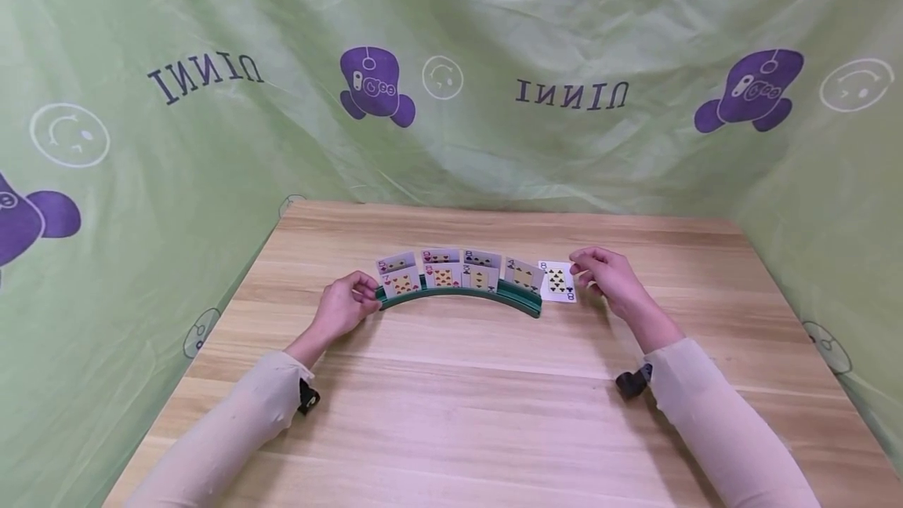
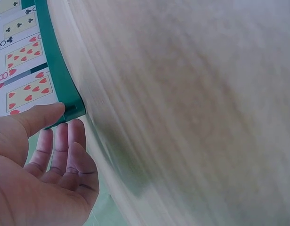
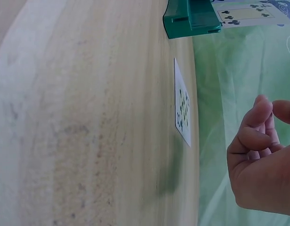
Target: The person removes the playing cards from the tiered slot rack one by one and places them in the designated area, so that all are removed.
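A curved green playing card holder [image 1: 458, 292] stands on the table with several cards upright in two rows. Its front row includes a seven of hearts [image 2: 29, 92], an eight of hearts [image 2: 23, 57] and a three of clubs [image 2: 18, 27]; a four of clubs [image 3: 248, 15] stands at the right end. My left hand [image 1: 347, 305] grips the holder's left end, thumb on top and fingers curled at its edge. Beyond the right end, a loose black eight [image 1: 557, 282] lies face up on the table. My right hand [image 1: 608, 279] hovers beside that card, fingers loosely curled, holding nothing.
The wood-grain table [image 1: 451, 414] stretches in front of the holder. Green printed cloth [image 1: 480, 155] hangs behind the table and along both sides. A small black device [image 1: 632, 382] sits at the right wrist, another [image 1: 307, 397] at the left.
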Tool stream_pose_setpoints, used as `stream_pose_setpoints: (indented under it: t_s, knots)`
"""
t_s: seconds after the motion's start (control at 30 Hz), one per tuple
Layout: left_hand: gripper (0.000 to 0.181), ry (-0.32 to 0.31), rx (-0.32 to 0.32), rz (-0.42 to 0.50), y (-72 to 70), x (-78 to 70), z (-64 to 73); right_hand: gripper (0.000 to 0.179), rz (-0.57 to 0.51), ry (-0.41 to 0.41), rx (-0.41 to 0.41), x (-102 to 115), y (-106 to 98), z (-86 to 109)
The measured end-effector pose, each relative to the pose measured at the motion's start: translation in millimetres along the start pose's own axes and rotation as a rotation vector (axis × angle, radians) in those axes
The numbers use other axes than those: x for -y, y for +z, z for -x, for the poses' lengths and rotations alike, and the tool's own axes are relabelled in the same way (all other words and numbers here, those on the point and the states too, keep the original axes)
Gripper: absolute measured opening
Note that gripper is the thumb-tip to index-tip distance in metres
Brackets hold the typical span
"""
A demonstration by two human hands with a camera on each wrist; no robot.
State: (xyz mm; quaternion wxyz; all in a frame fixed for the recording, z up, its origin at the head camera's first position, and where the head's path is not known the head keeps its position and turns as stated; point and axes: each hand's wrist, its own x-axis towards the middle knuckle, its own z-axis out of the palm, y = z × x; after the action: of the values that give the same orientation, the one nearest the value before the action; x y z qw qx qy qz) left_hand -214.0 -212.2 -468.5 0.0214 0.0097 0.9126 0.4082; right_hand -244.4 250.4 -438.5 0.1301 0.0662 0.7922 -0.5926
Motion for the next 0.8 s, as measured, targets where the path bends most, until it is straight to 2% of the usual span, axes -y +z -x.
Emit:
stream_pose_setpoints:
  t_s: [0.53, 0.8]
  knots:
    - [0.028, -0.001, -0.001, -0.003, 0.5, -0.5, 1.4, 0.032, -0.072, -0.021, 0.049, 6, 8, 6.6]
    - [0.028, 0.004, -0.008, -0.002, 0.1, -1.4, 1.3, 0.039, -0.089, -0.045, 0.072, 10, 11, 11.7]
